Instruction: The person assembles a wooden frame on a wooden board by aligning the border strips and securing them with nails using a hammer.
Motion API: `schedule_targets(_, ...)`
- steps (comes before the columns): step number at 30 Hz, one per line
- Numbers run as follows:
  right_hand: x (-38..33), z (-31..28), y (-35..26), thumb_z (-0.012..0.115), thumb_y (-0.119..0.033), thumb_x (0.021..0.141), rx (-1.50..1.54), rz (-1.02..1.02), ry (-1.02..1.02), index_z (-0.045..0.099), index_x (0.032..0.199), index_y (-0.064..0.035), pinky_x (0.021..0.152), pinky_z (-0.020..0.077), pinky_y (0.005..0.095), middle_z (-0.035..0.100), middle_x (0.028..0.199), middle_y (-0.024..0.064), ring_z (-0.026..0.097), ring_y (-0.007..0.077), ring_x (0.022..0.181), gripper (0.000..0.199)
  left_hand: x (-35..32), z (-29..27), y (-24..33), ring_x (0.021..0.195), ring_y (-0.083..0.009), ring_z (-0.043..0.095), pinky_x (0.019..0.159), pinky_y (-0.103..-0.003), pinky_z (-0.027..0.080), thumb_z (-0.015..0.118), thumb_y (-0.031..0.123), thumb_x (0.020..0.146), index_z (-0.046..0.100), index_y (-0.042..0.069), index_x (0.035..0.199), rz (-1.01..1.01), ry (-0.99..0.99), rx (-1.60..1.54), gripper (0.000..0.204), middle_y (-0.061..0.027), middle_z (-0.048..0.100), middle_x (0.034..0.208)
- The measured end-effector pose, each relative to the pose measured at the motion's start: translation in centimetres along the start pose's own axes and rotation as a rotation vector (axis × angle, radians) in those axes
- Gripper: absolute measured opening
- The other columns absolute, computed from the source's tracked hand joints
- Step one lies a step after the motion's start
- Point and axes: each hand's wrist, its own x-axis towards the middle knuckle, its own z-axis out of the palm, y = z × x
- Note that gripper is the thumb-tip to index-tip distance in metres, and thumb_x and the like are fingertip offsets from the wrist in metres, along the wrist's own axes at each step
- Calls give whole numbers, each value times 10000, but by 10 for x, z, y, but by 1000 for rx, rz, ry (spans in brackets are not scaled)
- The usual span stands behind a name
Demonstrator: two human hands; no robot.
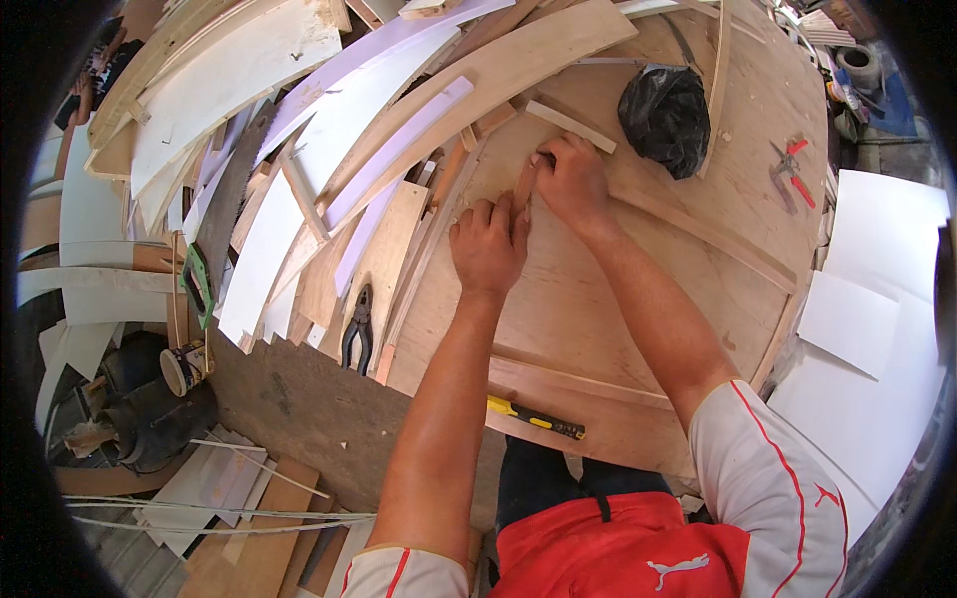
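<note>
Head view shows both arms stretched forward, left hand [486, 247] and right hand [570, 179] clenched around a small wood strip [523, 189]. Thin, pale brown, it stands upper centre on the plywood board [618, 299].

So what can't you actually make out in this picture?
Head view only:
- The wood strip: mostly covered by the left hand and right hand.
- The black bag: its contents are hidden.
- The yellow knife: its left end lies behind the left forearm.
- Corners: blacked out by the lens rim.
</note>
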Motion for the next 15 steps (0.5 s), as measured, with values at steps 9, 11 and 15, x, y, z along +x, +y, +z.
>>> schedule_targets(9,9,-2,-7,775,-218,886,-93,135,-92,753,951,-49,938,527,543,732,1063,171,672,409,1050,183,3,-5,4,949,-339,678,810,-500,506,729,345,957,750,123,1246,-29,-63,-38,365,-103,681,1007)
schedule_targets(11,12,-4,-9,765,-244,885,-103,181,-172,741,1040,-40,976,516,570,723,1145,183,662,413,1120,258,2,-3,3,949,-322,668,816,-489,502,729,357,955,745,131,1252,-21,-42,-28,374,-86,674,1007)
schedule_targets(15,17,-10,-19,740,-273,895,-165,249,-309,713,1187,-37,1036,496,601,694,1286,189,633,412,1233,376,1,0,2,942,-305,657,820,-479,499,733,366,949,738,134,1268,-3,-12,-7,395,-69,671,1014)
